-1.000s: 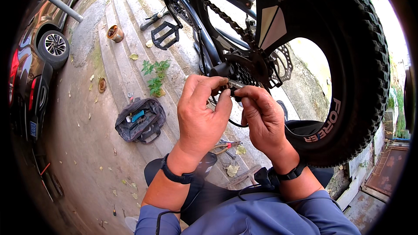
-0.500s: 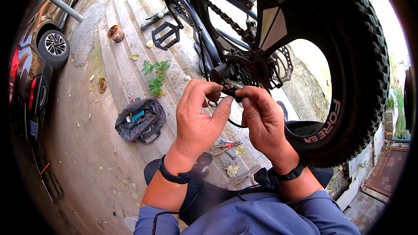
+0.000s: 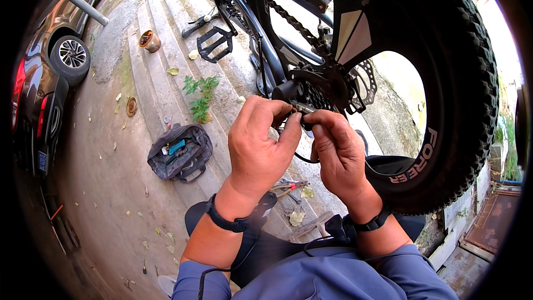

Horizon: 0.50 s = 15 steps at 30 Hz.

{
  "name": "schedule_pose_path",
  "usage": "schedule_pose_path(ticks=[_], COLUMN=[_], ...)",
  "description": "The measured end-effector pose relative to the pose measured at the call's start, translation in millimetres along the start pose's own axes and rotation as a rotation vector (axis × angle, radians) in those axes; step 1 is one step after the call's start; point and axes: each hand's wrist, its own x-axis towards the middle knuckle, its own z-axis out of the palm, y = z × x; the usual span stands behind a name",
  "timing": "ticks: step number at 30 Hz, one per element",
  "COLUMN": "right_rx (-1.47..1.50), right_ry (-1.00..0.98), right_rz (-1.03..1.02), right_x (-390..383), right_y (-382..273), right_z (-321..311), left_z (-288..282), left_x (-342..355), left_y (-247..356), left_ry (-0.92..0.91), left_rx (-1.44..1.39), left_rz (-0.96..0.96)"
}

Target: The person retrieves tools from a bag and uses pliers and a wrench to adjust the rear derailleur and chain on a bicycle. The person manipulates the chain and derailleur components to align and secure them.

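Note:
At the rear derailleur (image 3: 285, 90) of a dark bicycle, my two hands meet with fingertips almost touching. My left hand (image 3: 258, 144) pinches thumb and forefinger at the derailleur's lower end; what lies between them is too small to make out. Thumb and forefinger of my right hand (image 3: 341, 153) are closed on a small black end piece of the derailleur cable (image 3: 304, 159), which loops below the fingers. The chain (image 3: 293, 26) runs down to the sprockets beside the wide-tyred rear wheel (image 3: 478, 94). Past my left hand is a flat black pedal (image 3: 214, 44).
Stone steps (image 3: 166, 72) lie beneath the bicycle. On them are an open dark tool bag (image 3: 194, 173), red-handled pliers (image 3: 287, 189), a green plant (image 3: 201, 97) and a small rusty pot (image 3: 149, 41). A parked car (image 3: 50, 50) stands at the left.
My left thumb and forefinger have closed together and shifted slightly right, nearer the right fingertips. My right hand stays almost in place. The view has shifted slightly.

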Motion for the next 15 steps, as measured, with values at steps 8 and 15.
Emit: schedule_pose_path(ticks=[8, 15], right_rx=[0.005, 0.012], right_ry=[-0.005, 0.0], right_rz=[-0.002, -0.006], right_x=[0.7, 0.6], right_y=[-1.5, 0.0], right_z=[0.7, 0.6], left_z=[5.1, 5.8], left_x=[1.4, 2.1], left_y=[-2.7, -3.2], left_ry=[0.044, 0.016], left_rx=[0.045, 0.047], left_rz=[0.032, 0.054])
